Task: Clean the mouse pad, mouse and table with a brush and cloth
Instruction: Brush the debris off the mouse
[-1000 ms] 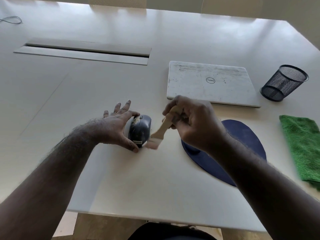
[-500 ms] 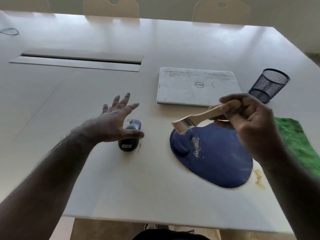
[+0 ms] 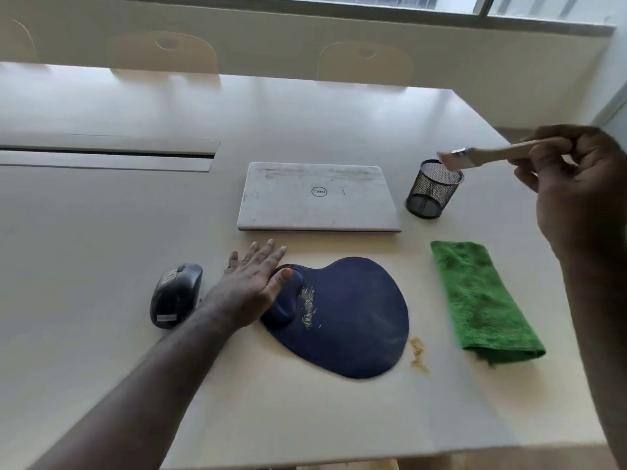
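Pad step, I'd say: left hand, fingers flat, pins mouse pad while right hand grips brush aloft; next, sweep crumbs off.

a large pale table fills most of the view, its top glossy and catching soft daylight. set into it on the left is a long flap with a dark slot beneath its edge. along the far side stand three light wooden chairs, one near the middle left, one to the right of it, and a third only partly seen at the left edge; the two fuller ones have a cut-out handle near the top of the back. behind them runs a plain cream wall, and above it a window with a dark frame lets in bright light.
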Action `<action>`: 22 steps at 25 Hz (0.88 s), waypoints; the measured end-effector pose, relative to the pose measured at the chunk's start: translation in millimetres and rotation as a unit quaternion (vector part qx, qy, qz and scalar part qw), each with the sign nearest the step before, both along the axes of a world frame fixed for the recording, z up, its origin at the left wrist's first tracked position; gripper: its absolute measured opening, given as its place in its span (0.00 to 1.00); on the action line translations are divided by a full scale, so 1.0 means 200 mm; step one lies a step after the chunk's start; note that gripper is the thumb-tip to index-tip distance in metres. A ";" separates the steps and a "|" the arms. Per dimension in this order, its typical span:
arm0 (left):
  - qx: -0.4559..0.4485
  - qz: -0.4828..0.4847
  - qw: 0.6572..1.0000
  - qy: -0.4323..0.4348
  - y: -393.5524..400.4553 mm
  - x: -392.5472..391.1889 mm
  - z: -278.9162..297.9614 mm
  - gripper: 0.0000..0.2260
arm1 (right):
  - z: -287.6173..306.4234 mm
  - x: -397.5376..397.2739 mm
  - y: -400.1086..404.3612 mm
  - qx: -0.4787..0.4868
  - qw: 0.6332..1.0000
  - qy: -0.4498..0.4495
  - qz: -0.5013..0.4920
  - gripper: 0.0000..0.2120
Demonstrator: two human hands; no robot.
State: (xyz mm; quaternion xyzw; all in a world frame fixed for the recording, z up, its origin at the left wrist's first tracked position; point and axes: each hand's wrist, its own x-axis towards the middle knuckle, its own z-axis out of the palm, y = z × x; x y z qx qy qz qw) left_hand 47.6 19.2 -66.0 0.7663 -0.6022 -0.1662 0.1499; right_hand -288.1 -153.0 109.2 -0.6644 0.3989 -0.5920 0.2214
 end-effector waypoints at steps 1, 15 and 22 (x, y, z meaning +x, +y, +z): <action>-0.003 0.003 1.000 -0.015 0.01 0.00 -0.02 0.28 | 0.02 -0.03 -0.07 -0.022 0.999 0.023 -0.028 0.05; -0.026 0.017 0.997 -0.073 0.03 -0.05 0.01 0.32 | -0.23 0.14 -0.59 -0.018 0.934 0.353 -0.055 0.13; -0.012 0.017 0.994 -0.105 0.03 -0.05 0.01 0.32 | -0.34 0.14 -0.60 0.013 0.919 0.394 -0.015 0.15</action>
